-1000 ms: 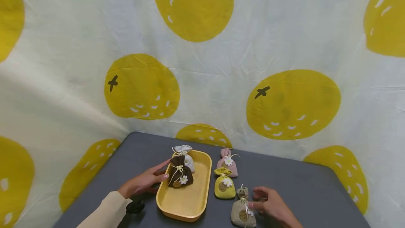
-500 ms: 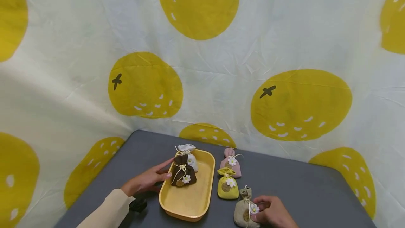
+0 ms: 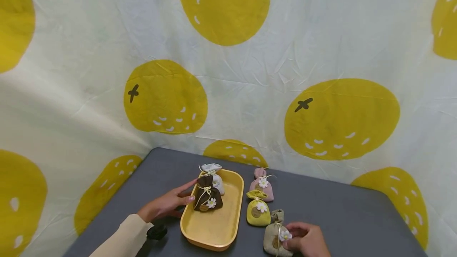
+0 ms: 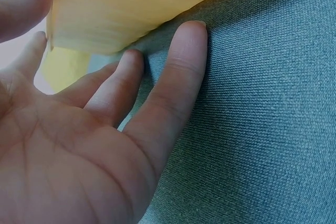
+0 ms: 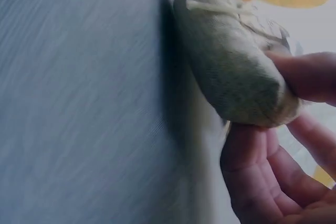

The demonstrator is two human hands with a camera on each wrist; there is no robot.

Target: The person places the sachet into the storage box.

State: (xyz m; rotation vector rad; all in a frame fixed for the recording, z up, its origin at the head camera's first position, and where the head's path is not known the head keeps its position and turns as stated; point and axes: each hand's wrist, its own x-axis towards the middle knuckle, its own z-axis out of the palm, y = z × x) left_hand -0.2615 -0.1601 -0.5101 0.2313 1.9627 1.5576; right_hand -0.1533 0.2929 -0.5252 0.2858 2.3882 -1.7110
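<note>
My right hand (image 3: 307, 240) pinches the right side of a grey-beige drawstring pouch (image 3: 272, 231) with a white flower; in the right wrist view the pouch (image 5: 226, 56) sits between thumb and fingers, tilted a little off the table. My left hand (image 3: 168, 204) rests at the left side of a yellow tray (image 3: 208, 237), its thumb and forefinger by the rim. In the left wrist view the other fingers (image 4: 189, 45) stretch along the tray's wall (image 4: 121, 3). A dark brown pouch (image 3: 204, 199) and a white pouch (image 3: 217, 185) lean inside the tray's left part.
Right of the tray lie a yellow pouch (image 3: 258, 216) and a pink pouch (image 3: 262, 190), both with white flowers. A small black object (image 3: 157, 232) is below my left wrist. The grey table (image 3: 339, 209) ends at a fruit-printed cloth (image 3: 242, 102).
My right hand has moved in from beside the grey-beige pouch and taken hold of it. The view has shifted slightly. The left hand stays at the tray.
</note>
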